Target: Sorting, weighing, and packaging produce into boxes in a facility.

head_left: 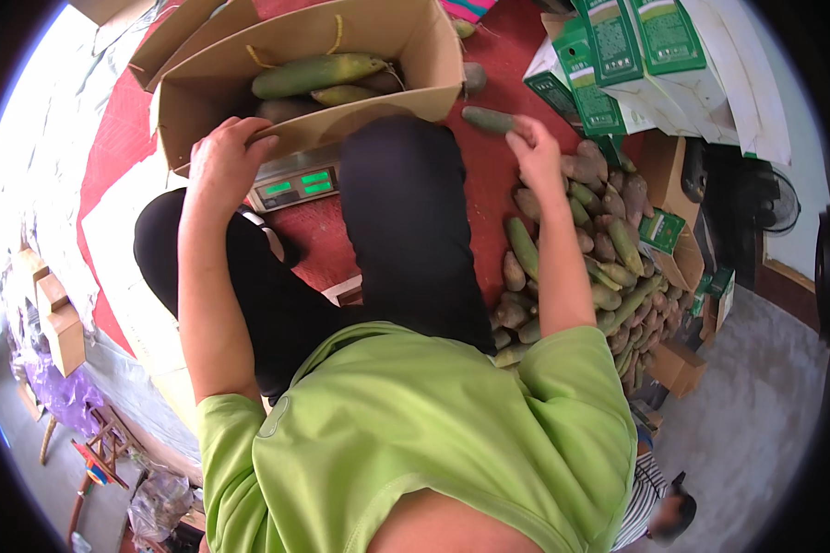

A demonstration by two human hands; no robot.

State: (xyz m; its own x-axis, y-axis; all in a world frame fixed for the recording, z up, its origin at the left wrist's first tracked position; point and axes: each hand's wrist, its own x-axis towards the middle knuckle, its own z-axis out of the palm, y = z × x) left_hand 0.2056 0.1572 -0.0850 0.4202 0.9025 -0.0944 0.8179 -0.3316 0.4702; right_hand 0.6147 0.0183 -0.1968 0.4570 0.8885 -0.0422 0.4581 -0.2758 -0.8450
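Note:
My left hand (223,164) pinches the near edge of an open brown cardboard box (180,115), its thumb and fingers closed on the rim. Inside the box lie several long green radishes (318,76), with darker ones partly hidden by the near wall. The box rests on a digital scale (294,187) whose green displays are lit. Off the box's right side, my right hand (535,152) grips one small dark green radish (489,119) by its near end, its far end pointing left. My right forearm passes over a big pile of green and brownish-pink radishes (622,241).
Green-and-white printed cartons (609,55) stand at the far right. A black fan (775,198) is beyond the pile. Red cloth (493,180) covers the floor around the box. Clear purple plastic (65,382) lies at left. Another person (646,507) is at lower right.

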